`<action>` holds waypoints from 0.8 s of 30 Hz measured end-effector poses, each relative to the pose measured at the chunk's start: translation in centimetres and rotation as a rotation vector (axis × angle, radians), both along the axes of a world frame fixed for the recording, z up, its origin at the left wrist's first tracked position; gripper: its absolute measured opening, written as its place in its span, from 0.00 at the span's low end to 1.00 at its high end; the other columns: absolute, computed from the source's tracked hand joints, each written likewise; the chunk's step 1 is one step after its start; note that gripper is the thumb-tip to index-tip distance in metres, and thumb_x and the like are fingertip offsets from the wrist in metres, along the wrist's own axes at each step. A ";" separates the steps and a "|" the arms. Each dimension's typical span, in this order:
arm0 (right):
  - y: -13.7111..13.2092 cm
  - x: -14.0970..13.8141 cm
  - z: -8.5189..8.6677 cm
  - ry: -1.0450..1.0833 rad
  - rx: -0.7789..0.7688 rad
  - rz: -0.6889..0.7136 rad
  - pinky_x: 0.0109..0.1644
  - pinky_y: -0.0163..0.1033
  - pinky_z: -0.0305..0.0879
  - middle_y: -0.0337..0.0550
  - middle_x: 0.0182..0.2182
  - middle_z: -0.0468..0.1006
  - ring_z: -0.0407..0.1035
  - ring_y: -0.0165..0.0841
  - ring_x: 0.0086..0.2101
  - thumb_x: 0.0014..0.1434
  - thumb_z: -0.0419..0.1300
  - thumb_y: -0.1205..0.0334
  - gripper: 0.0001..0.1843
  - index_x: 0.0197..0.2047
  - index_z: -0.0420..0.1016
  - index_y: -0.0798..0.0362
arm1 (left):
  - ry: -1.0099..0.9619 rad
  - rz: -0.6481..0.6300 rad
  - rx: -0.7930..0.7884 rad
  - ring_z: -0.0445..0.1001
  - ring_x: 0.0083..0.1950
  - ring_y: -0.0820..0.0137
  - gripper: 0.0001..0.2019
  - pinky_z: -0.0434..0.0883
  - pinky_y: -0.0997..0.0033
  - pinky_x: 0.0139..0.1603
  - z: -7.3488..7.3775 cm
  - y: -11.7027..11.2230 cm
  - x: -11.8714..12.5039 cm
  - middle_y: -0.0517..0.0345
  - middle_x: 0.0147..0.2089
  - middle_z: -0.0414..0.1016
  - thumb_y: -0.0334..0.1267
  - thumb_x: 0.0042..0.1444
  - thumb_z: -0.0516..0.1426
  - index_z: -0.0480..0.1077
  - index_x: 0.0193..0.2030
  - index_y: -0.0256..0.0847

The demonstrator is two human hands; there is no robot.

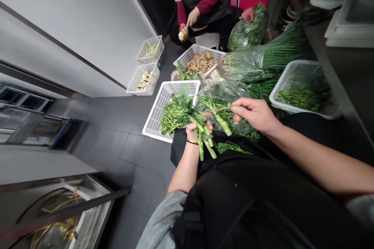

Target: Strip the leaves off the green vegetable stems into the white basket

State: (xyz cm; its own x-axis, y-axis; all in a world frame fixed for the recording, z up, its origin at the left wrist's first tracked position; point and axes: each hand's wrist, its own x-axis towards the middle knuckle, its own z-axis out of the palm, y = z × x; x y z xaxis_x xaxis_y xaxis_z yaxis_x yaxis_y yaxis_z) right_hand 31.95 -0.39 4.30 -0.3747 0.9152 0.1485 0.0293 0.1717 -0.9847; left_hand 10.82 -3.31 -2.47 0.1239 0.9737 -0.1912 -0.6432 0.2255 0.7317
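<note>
My left hand (193, 131) is closed round a bunch of leafy green stalks (201, 128), their thick cut ends pointing down toward my lap. With thumb and fingers pinched, my right hand (253, 113) grips a thin side stem of one thick stalk (221, 120), just right of the bunch. Loose green leaves (232, 148) lie on the black apron (245, 186) over my lap. Beyond my left hand stands a white perforated basket (156, 113) with trimmed greens (169, 118) in it. A clear plastic bag (228, 90) lies behind my hands, with greens around it.
Across from me a seated person (198, 0) holds a peeled potato-like vegetable (183, 34) above a basket (189, 52) of peelings. Bundled green onions (286, 46) and a basket of herbs (304, 97) are at right. Two small baskets (143, 79) stand by the wall; a metal rack (99, 202) is lower left.
</note>
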 end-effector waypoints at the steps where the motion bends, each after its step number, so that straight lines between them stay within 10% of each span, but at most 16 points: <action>1: 0.0 -0.6 -0.1 -0.002 -0.005 0.039 0.27 0.35 0.65 0.35 0.17 0.72 0.67 0.29 0.19 0.58 0.56 0.51 0.12 0.30 0.70 0.51 | 0.015 -0.059 -0.008 0.67 0.21 0.65 0.25 0.61 0.68 0.19 -0.1 -0.1 0.5 0.50 0.25 0.70 0.53 0.34 0.58 0.70 0.38 0.39; 4: -0.7 -1.3 -1.1 -0.114 0.066 0.121 0.28 0.35 0.64 0.35 0.17 0.71 0.67 0.29 0.19 0.60 0.53 0.51 0.14 0.29 0.68 0.51 | 0.047 -0.077 -0.056 0.61 0.18 0.70 0.24 0.58 0.69 0.19 0.2 0.5 1.8 0.51 0.23 0.68 0.56 0.37 0.56 0.70 0.35 0.39; 8: -2.4 2.0 -5.0 -0.497 0.341 0.033 0.32 0.38 0.64 0.41 0.26 0.78 0.72 0.34 0.26 0.61 0.51 0.51 0.14 0.34 0.72 0.50 | -0.017 0.233 0.030 0.54 0.19 0.78 0.19 0.55 0.72 0.19 1.9 1.8 -0.1 0.51 0.32 0.70 0.54 0.44 0.54 0.70 0.34 0.40; 13: -2.5 7.6 -10.2 -0.822 0.222 0.229 0.37 0.44 0.68 0.48 0.34 0.79 0.74 0.43 0.34 0.55 0.55 0.42 0.21 0.36 0.76 0.50 | -0.011 0.415 0.023 0.50 0.19 0.80 0.20 0.59 0.72 0.20 2.3 0.8 -2.9 0.54 0.34 0.68 0.58 0.51 0.52 0.70 0.37 0.43; 18: 1.2 1.6 -6.5 -0.440 0.279 0.134 0.55 0.49 0.61 0.49 0.55 0.69 0.64 0.43 0.53 0.59 0.50 0.42 0.29 0.59 0.64 0.48 | -0.042 0.307 -0.070 0.53 0.20 0.78 0.28 0.58 0.68 0.21 0.9 -0.1 0.3 0.48 0.39 0.69 0.65 0.47 0.47 0.70 0.41 0.43; 21: 1.7 -1.9 -4.9 -0.197 0.145 0.327 0.43 0.42 0.68 0.44 0.37 0.78 0.72 0.36 0.37 0.62 0.44 0.42 0.26 0.48 0.72 0.50 | 0.008 0.273 -0.099 0.54 0.20 0.77 0.30 0.58 0.68 0.21 1.4 0.1 0.6 0.47 0.39 0.69 0.65 0.48 0.46 0.70 0.42 0.42; 24: 0.8 0.2 -7.1 -0.357 0.092 0.415 0.32 0.38 0.66 0.40 0.21 0.73 0.69 0.32 0.25 0.64 0.40 0.43 0.29 0.31 0.73 0.52 | 0.007 0.332 -0.024 0.48 0.17 0.81 0.28 0.54 0.70 0.17 2.3 -0.2 -1.6 0.49 0.37 0.68 0.64 0.45 0.47 0.70 0.37 0.41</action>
